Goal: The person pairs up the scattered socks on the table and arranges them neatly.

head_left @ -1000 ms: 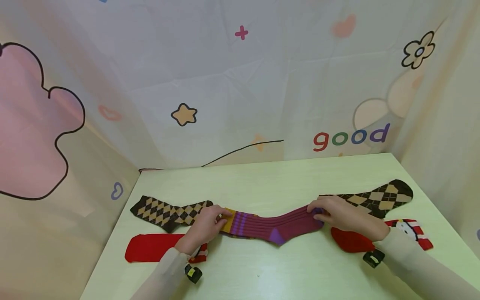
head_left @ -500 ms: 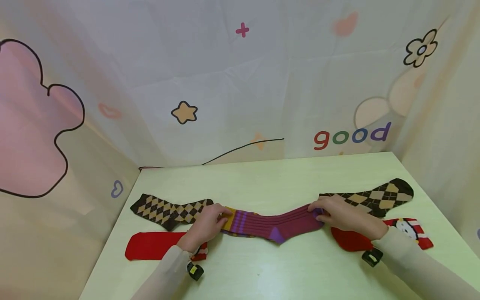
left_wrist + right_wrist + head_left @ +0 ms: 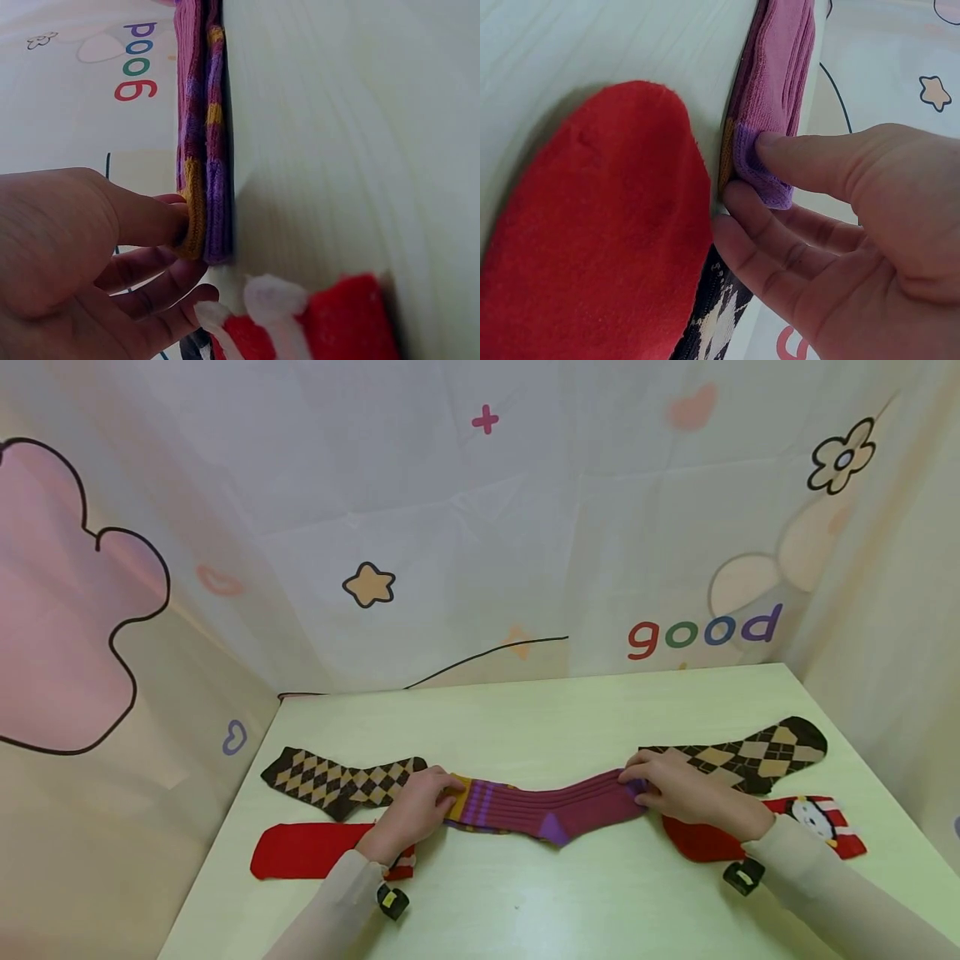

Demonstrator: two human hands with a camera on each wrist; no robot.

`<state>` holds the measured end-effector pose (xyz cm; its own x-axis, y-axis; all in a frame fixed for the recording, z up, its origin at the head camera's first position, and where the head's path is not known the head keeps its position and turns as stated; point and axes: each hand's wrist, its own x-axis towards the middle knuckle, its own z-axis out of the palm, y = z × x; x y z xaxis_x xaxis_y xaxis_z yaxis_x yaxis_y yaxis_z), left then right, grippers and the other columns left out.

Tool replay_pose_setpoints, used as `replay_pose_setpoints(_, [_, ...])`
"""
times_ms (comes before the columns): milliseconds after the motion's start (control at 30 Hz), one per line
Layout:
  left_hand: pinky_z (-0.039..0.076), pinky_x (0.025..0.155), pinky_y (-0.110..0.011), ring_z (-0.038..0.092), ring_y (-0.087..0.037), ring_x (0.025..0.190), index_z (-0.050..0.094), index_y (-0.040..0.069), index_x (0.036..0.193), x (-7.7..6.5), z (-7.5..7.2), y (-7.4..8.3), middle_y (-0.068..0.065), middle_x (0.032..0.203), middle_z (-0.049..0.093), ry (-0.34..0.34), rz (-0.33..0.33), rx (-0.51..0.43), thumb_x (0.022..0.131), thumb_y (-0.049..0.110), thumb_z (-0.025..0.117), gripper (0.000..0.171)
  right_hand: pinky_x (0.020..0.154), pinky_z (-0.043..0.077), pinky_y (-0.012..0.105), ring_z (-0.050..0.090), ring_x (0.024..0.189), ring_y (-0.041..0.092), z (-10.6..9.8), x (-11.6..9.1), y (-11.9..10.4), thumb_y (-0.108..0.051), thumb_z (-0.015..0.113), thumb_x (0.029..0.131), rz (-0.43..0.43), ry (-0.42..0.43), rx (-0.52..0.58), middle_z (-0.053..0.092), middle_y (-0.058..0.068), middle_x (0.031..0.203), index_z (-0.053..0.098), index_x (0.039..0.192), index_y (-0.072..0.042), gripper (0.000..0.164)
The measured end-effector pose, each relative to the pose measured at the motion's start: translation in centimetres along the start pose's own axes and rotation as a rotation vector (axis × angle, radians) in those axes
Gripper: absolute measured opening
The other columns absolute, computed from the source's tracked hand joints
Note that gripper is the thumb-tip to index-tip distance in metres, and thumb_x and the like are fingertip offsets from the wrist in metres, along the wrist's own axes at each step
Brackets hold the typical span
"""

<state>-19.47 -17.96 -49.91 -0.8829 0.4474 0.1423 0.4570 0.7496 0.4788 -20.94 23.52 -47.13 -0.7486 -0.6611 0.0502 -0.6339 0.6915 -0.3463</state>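
A magenta ribbed sock [image 3: 517,810], with a purple heel and yellow cuff, lies flat in the middle of the table. Beneath it is a second sock [image 3: 217,172] with purple and yellow patches, mostly hidden. At the cuff end, my left hand [image 3: 412,808] pinches the yellow edge between thumb and fingers; in the left wrist view the lower sock's purple edge sits just beside that grip. My right hand [image 3: 686,789] pinches the purple toe [image 3: 750,157] at the other end, thumb on top and fingers below. Whether it also grips the lower sock, I cannot tell.
Behind my left hand lies an argyle sock [image 3: 337,781], with a red sock [image 3: 307,850] in front of it. On the right are another argyle sock [image 3: 772,752] and a red sock [image 3: 697,842] with a white character, partly under my right arm. A printed curtain [image 3: 487,552] encloses the table.
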Motion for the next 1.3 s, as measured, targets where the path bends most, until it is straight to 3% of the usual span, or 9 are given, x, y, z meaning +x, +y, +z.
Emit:
replay_pose_setpoints(900, [0.057,0.082,-0.037,0.066,-0.021,0.095,0.078,0.005,0.108,0.06,0.04,-0.21,-0.006,0.101,0.07,-0.01,0.008,0.022,0.094,-0.001,0.071,0.017,0.087,0.053,0.05,0.063,0.102,0.031,0.07,0.01,0.04,-0.001,0.079,0.087,0.007,-0.005,0.017,0.066,0.016,0.118,0.075,0.115,0.0,0.028])
replay_pose_setpoints(1300, [0.057,0.084,-0.038,0.066,-0.021,0.096,0.077,0.005,0.109,0.03,-0.24,-0.05,-0.006,0.103,0.07,-0.036,-0.007,0.004,0.095,0.002,0.071,0.016,0.084,0.056,0.042,0.064,0.099,0.027,0.21,0.0,0.39,-0.001,0.079,0.087,-0.018,0.002,0.014,0.066,0.014,0.116,0.075,0.114,-0.001,0.028])
